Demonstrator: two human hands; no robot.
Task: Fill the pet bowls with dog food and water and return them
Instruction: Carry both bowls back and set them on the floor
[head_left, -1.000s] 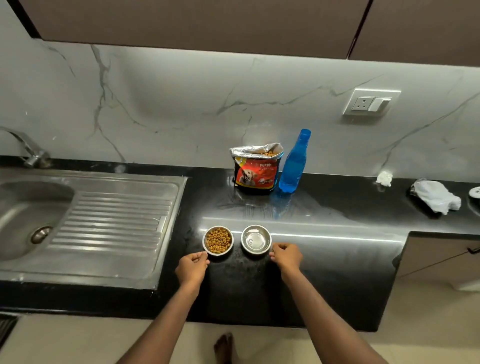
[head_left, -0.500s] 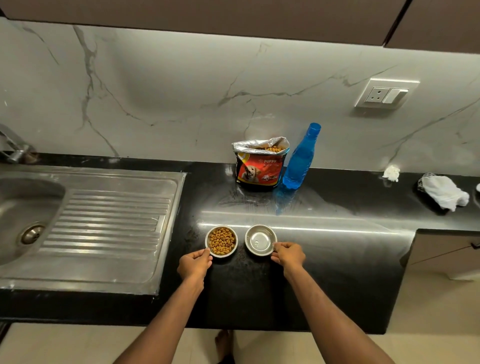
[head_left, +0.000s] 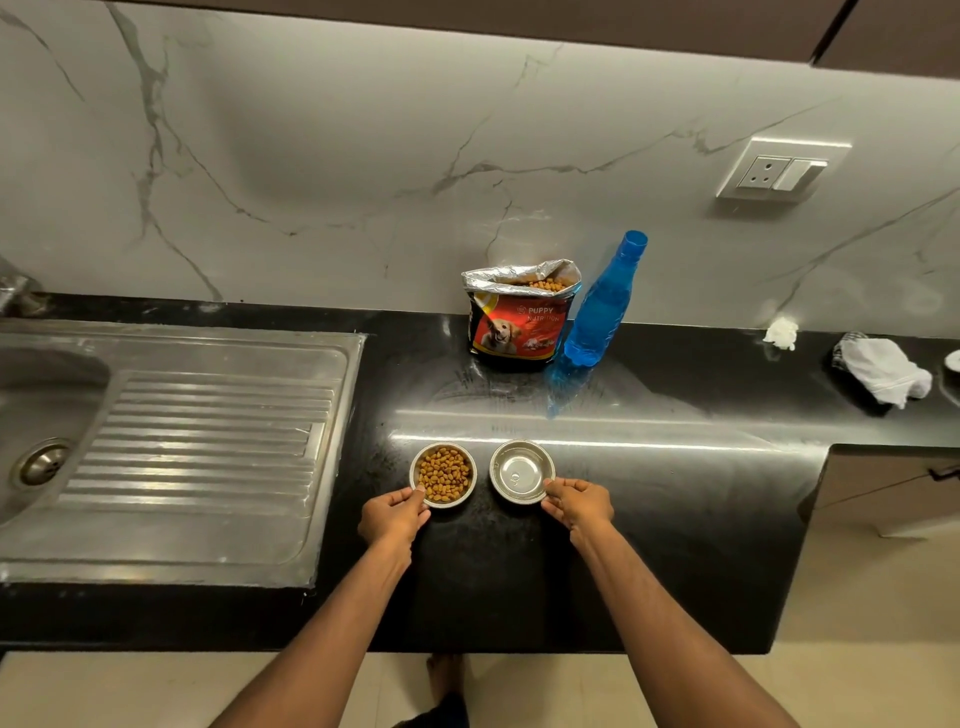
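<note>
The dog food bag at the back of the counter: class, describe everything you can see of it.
The dog food bag stands upright on the black counter against the marble wall. It looks like foil-lined plastic: a red front with a puppy's picture and "PUPPY NUTRITION", dark edges, a silver lining. Its top is open and crumpled, with brown kibble showing inside. The blue bottle stands close on its right; contact is unclear. No hand touches it.

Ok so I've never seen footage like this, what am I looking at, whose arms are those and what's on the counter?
No machine here: a person wears a camera on the head, looking down at their own hands. The left hand pinches the rim of the food bowl, full of kibble. The right hand pinches the rim of the water bowl; whether it holds water is hard to tell. Both sit on the black counter. Behind stand an open food bag and a blue bottle. A sink lies left, a cloth right.
</note>
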